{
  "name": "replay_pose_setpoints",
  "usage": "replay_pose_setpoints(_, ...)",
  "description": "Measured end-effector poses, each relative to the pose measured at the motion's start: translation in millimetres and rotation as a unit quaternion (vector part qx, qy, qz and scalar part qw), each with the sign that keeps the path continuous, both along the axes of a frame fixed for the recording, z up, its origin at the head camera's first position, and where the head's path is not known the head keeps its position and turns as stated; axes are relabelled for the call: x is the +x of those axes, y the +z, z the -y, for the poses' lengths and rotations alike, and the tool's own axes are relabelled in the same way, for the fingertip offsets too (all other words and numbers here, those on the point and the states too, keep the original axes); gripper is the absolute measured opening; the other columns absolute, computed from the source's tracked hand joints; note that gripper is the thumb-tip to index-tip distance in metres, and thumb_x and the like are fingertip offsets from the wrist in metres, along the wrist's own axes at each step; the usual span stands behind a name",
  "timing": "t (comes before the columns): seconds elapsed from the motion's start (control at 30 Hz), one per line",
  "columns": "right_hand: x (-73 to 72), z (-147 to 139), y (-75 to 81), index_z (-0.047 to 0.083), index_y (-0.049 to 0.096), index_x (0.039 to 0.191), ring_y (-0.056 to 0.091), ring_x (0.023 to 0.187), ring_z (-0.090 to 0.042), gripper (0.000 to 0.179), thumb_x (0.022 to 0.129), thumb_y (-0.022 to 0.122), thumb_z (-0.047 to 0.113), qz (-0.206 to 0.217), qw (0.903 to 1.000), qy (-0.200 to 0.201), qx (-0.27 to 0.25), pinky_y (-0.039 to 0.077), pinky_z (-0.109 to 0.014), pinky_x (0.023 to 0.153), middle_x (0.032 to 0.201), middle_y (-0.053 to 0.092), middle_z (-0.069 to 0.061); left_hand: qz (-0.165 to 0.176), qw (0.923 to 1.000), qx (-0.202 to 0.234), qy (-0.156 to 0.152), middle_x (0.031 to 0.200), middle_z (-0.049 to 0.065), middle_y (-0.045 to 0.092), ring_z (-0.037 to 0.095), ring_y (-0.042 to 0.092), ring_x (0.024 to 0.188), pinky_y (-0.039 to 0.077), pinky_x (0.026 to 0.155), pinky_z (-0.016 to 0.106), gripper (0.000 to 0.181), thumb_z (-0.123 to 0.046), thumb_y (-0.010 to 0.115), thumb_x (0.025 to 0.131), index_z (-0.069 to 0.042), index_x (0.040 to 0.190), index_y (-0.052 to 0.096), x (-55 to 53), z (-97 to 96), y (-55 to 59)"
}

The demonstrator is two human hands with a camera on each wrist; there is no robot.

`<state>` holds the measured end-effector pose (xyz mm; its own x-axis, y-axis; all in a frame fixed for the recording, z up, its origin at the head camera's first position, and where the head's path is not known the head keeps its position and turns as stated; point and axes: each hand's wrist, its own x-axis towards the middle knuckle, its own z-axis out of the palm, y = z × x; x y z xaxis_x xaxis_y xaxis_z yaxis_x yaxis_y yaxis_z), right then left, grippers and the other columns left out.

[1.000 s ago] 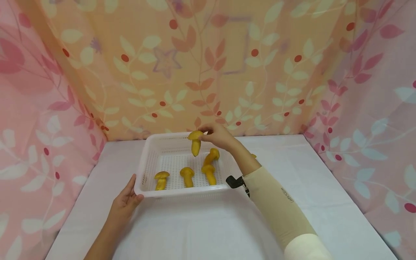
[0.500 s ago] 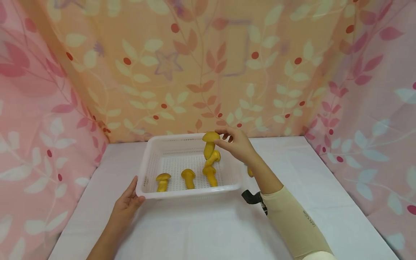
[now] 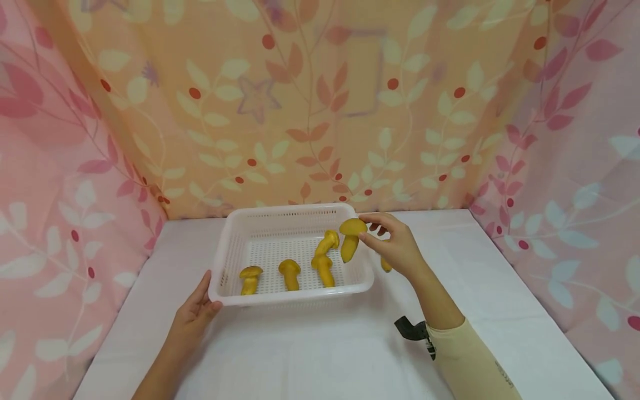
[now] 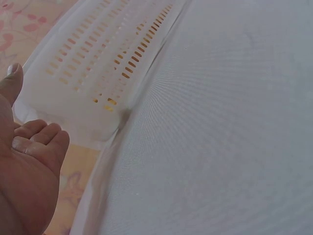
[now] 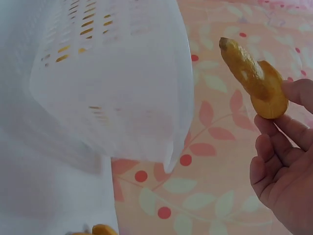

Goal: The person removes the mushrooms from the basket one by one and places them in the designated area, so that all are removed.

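Observation:
My right hand (image 3: 399, 248) pinches a yellow mushroom (image 3: 352, 228) by its cap, stem pointing down, above the right end of a white plastic basket (image 3: 300, 296). In the right wrist view this mushroom (image 5: 269, 95) sits between thumb and fingertips, apart from the basket wall (image 5: 112, 93). At the basket's front left corner, my left hand (image 3: 191, 315) holds the rim between thumb and fingers. Inside the basket lie more yellow mushrooms: one at the left (image 3: 251, 279), one in the middle (image 3: 289, 275), and two touching at the right (image 3: 324, 270).
Another yellow mushroom (image 3: 385, 263) lies on the white tablecloth (image 3: 310, 350) right of the basket, partly hidden behind my right hand. Floral cloth (image 3: 320, 139) rises at the back and both sides. A black device (image 3: 412, 329) sticks out from the right sleeve.
My right hand has carried the mushroom rightward and lower, from over the basket's middle to its right end. The left hand stays at the corner; the mushrooms in the basket look the same.

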<state>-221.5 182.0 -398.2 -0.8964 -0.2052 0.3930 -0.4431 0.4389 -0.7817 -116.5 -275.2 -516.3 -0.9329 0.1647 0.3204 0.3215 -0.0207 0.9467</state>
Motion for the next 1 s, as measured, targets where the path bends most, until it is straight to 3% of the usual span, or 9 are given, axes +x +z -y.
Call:
replay_pose_setpoints(0.17, 11.3, -15, -5.4, 0.013, 0.072, 0.127, 0.056, 0.101, -0.02, 0.037, 0.091, 0.08, 0.014, -0.015, 0.9997, -0.005, -0.016, 0.051, -0.027, 0.085, 0.117, 0.069, -0.003, -0.001, 1.0, 0.008, -0.006, 0.16, -0.012, 0.038, -0.004, 0.049, 0.135, 0.048, 0.104, 0.014, 0.074, 0.007, 0.054, 0.102, 0.001, 0.162, 0.01, 2.4, 0.1, -3.2)
replay_pose_setpoints(0.27, 14.5, -22, -5.5, 0.012, 0.072, 0.127, 0.057, 0.1, -0.022, 0.038, 0.091, 0.08, 0.009, -0.027, 0.9994, -0.01, -0.02, 0.051, -0.029, 0.085, 0.116, 0.069, -0.004, -0.001, 0.9997, 0.021, -0.011, 0.155, -0.017, 0.043, -0.002, 0.05, 0.135, 0.049, 0.104, 0.014, 0.074, 0.007, 0.055, 0.102, 0.003, 0.161, 0.01, 2.0, -1.2, -3.9)
replay_pose_setpoints(0.5, 11.6, -32, -3.2, 0.012, 0.071, 0.129, 0.056, 0.102, -0.025, 0.038, 0.092, 0.078, 0.008, -0.04, 0.9989, -0.015, -0.02, 0.05, -0.026, 0.086, 0.115, 0.069, -0.004, -0.013, 0.9995, 0.027, -0.011, 0.16, -0.011, 0.04, 0.0, 0.051, 0.136, 0.049, 0.104, 0.015, 0.074, 0.008, 0.055, 0.102, 0.007, 0.16, 0.009, 0.2, -1.2, 1.6)
replay_pose_setpoints(0.77, 14.5, -47, 2.6, 0.007, 0.071, 0.129, 0.056, 0.102, -0.027, 0.039, 0.091, 0.077, 0.004, -0.041, 0.9986, -0.031, -0.015, 0.05, -0.027, 0.085, 0.117, 0.069, -0.008, -0.02, 0.9995, 0.026, -0.002, 0.15, -0.013, 0.053, -0.001, 0.058, 0.126, 0.051, 0.101, 0.013, 0.072, 0.016, 0.052, 0.099, 0.008, 0.159, 0.012, -1.5, -0.8, -0.8)
replay_pose_setpoints(1.0, 16.7, -70, 6.1, 0.007, 0.071, 0.128, 0.056, 0.101, -0.019, 0.037, 0.092, 0.076, 0.003, -0.044, 0.998, -0.044, -0.001, 0.05, -0.025, 0.085, 0.119, 0.07, -0.009, -0.01, 0.9992, 0.038, 0.005, 0.145, -0.012, 0.058, -0.003, 0.06, 0.12, 0.053, 0.097, 0.012, 0.072, 0.01, 0.055, 0.1, 0.004, 0.16, 0.015, -1.4, -2.6, -1.3)
